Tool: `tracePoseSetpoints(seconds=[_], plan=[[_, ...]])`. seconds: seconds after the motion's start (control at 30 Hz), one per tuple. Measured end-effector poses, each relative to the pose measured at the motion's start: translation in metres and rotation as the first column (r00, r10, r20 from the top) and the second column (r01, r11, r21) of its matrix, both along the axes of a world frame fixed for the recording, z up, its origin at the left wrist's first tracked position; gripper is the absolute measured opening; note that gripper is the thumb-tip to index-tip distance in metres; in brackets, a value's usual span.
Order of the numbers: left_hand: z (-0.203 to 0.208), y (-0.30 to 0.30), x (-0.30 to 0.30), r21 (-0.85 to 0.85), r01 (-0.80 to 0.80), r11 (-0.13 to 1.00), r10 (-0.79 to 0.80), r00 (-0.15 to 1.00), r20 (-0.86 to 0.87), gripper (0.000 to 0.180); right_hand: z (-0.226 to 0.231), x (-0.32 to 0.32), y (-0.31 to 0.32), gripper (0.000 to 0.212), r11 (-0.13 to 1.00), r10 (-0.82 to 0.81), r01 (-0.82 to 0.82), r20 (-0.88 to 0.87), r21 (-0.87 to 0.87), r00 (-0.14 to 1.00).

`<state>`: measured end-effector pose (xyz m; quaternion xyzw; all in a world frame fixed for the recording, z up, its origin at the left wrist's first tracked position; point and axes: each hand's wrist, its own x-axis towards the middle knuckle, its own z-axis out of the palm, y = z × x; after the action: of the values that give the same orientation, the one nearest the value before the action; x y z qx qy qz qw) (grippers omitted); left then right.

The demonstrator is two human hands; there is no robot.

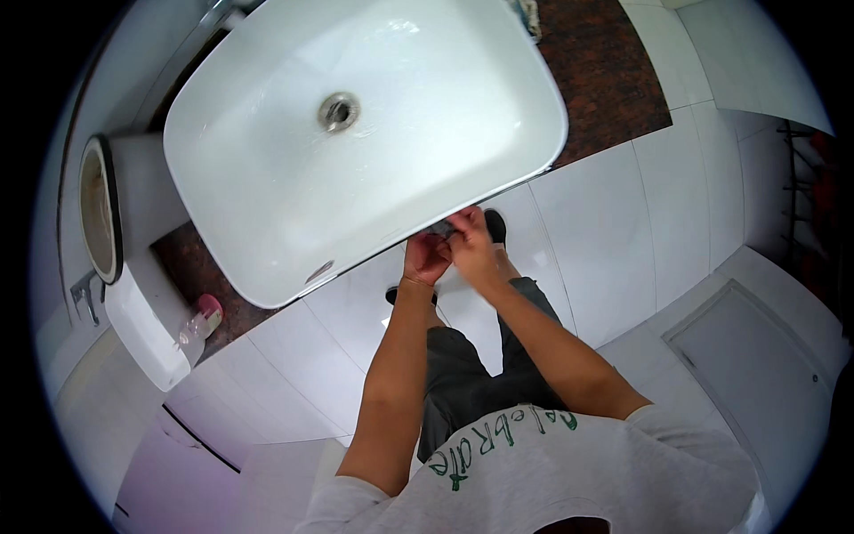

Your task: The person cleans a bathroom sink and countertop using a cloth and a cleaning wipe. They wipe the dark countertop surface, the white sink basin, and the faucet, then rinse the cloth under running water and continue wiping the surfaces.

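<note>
A large white washbasin [267, 191] fills the upper middle, with a metal drain [339, 112] and a wet sheen on its bottom. Just beyond its front rim, on my side, both my hands meet in front of my body. My left hand [427, 258] is curled, palm partly showing. Against it, my right hand [471, 245] has its fingers bent inward. Something small and greyish seems to be between the fingers, but I cannot make out what it is. The basin rim sits close to the fingertips of both hands.
The basin stands on a dark brown speckled counter [609, 80]. At its left end is a clear bottle with a pink part [206, 313]. A dark-rimmed oval fixture [100, 209] is at far left. White tiles [596, 222] lie beyond the counter's front edge.
</note>
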<state>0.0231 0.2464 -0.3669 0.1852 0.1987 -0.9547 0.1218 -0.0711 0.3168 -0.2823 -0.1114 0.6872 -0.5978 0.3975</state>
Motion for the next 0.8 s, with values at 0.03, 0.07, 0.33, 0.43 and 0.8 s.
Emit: tracePoseSetpoints(seconds=[0.03, 0.07, 0.33, 0.43, 0.8], plan=[[-0.01, -0.001, 0.023, -0.022, 0.024, 0.999, -0.022, 0.993, 0.118, 0.038, -0.025, 0.009, 0.006, 0.045, 0.995, -0.088, 0.095, 0.189, -0.027, 0.978], [-0.009, -0.004, 0.044, -0.035, 0.037, 0.999, -0.027, 0.97, 0.241, 0.039, 0.002, 0.002, 0.005, 0.046, 0.984, -0.172, 0.179, 0.357, 0.015, 0.918], [0.036, -0.065, 0.16, -0.087, 0.094, 0.992, -0.067, 0.959, 0.275, 0.039, 0.013, -0.061, 0.015, 0.055, 0.901, -0.327, 0.394, -0.311, 0.184, 0.893], [0.035, -0.075, 0.192, -0.029, 0.04, 0.999, -0.031, 0.966, 0.258, 0.04, -0.081, -0.011, 0.009, 0.053, 0.929, -0.089, 0.366, -0.931, 0.05, 0.353], [0.027, -0.115, 0.374, -0.067, -0.287, 0.956, 0.294, 0.917, 0.269, 0.033, -0.019, 0.337, -0.137, 0.058, 0.965, 0.263, -0.231, -0.472, 0.126, 0.841]])
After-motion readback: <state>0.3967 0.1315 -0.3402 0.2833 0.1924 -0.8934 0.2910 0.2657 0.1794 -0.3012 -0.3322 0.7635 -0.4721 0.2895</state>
